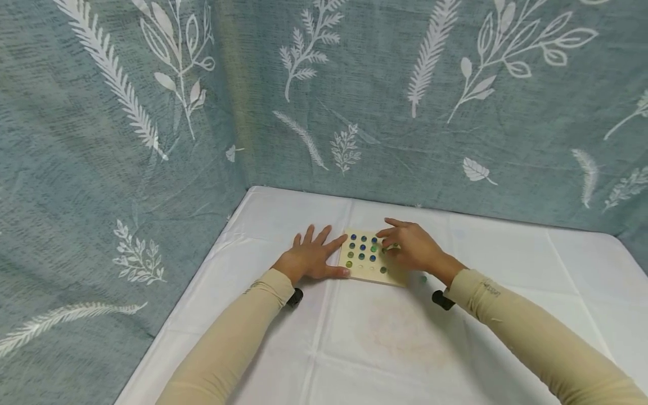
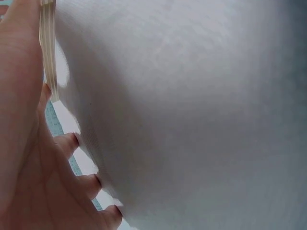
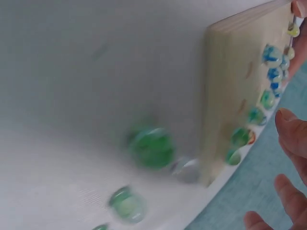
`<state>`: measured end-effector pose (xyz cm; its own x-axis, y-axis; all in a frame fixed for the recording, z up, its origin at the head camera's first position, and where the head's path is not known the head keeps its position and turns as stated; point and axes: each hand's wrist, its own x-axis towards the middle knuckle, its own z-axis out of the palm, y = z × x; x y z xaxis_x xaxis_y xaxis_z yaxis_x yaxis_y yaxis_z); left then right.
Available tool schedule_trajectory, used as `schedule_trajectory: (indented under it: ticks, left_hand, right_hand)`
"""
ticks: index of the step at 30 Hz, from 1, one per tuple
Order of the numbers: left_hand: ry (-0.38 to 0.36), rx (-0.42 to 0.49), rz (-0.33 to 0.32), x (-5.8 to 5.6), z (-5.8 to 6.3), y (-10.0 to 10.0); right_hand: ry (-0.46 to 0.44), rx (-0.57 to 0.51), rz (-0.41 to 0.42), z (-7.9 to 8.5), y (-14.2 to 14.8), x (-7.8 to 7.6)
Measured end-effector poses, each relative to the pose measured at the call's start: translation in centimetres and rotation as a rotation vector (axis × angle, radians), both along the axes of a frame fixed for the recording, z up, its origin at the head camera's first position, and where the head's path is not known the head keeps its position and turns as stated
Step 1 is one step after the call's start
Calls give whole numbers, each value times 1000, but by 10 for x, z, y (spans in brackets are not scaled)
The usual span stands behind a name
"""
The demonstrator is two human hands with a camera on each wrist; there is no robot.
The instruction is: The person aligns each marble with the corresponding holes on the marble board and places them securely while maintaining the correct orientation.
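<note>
Apparently mostly filled: wooden board on table carries rows of glass marbles, at least two hollows bare, loose marbles beside it, left hand splayed against its left edge, gripping nothing, right hand half-curled above, hold unclear.

a white-covered table carries a pale wooden board with loose marbles just beside it.

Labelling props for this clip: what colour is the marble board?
The board is pale cream, showing best in the head view.
</note>
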<state>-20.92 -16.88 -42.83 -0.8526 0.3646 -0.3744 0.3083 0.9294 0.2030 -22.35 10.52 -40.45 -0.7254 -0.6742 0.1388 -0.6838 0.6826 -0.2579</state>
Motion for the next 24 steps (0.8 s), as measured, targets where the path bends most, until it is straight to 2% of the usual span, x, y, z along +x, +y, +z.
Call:
schedule_trajectory:
  ticks: [7, 13, 20, 24]
  left_hand:
    - [-4, 0, -5, 0, 2, 0]
    - [-14, 27, -20, -2, -2, 4]
    - [0, 5, 14, -3, 0, -5]
    - [-13, 38, -20, -6, -1, 2]
  right_hand:
    - [-10, -3, -56, -1, 24, 6]
    - [-30, 14, -132, -2, 52, 11]
    - [-46, 12, -151, -2, 70, 12]
    - [-76, 34, -212, -3, 90, 20]
